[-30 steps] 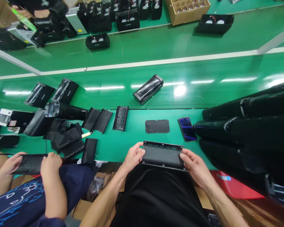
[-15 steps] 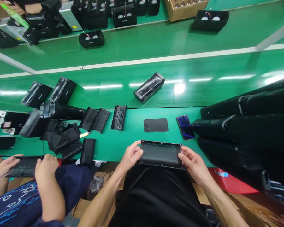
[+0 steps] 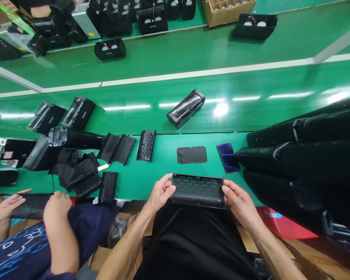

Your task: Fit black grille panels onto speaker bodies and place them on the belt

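Note:
Both my hands grip the short ends of a black perforated speaker panel point(image 3: 197, 190), which I hold flat just above the near edge of the green bench. My left hand point(image 3: 162, 192) curls around its left end. My right hand point(image 3: 239, 201) presses on its right end, with the fingertips on the rim. A flat black mesh sheet point(image 3: 191, 155) lies on the bench straight ahead of the panel, not touching it. To its right is a smartphone point(image 3: 228, 157) with a blue screen.
A co-worker's hands point(image 3: 32, 212) work a similar panel at the left, beside loose black covers point(image 3: 108, 149) and cloth. Glossy black cylindrical housings point(image 3: 303, 163) are stacked at the right. A speaker body point(image 3: 186, 108) lies on the belt beyond; black fan units point(image 3: 110, 49) sit farther back.
The panel has turned slightly in my hands, with its perforated face now showing more clearly, and has shifted a little left. The view has drifted slightly.

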A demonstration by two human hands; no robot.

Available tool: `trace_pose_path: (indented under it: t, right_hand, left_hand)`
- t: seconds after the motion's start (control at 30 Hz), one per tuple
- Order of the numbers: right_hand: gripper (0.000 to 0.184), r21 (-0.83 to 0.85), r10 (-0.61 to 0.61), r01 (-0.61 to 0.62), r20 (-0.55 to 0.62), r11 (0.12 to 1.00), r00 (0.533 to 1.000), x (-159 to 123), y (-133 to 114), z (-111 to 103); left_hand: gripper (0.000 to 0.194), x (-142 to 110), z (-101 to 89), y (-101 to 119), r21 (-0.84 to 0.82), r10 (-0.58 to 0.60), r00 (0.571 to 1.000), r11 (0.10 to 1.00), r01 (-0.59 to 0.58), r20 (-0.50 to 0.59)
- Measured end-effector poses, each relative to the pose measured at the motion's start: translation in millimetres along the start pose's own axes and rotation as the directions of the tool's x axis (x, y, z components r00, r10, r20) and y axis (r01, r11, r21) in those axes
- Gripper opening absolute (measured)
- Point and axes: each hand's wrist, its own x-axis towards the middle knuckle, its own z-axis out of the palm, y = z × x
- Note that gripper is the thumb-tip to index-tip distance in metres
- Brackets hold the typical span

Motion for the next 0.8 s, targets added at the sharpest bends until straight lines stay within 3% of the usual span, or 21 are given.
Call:
trace_pose_path:
  t: [0.13,0.27,0.8]
  right_hand:
    - [0.042,0.098,0.082,-0.088,0.056,0.991,0.995,2.6,-5.1,8.6]
    - [0.04,0.102,0.09,-0.095,0.058,0.99,0.994,6.0,-5.0,10.8]
    - [0.038,0.061,0.103,-0.106,0.05,0.993,0.993,8.9,-3.4,10.9]
  left_hand:
    - [0.062,4.2,1.4,-2.1,-0.053,-0.079,0.997,0.996,0.078,-0.024]
    - [0.062,7.1,2.8,0.2,-0.069,-0.123,0.992,0.99,0.121,-0.022]
    - [0.061,12.3,0.0,-4.9,-0.062,-0.141,0.99,0.988,0.141,0.003]
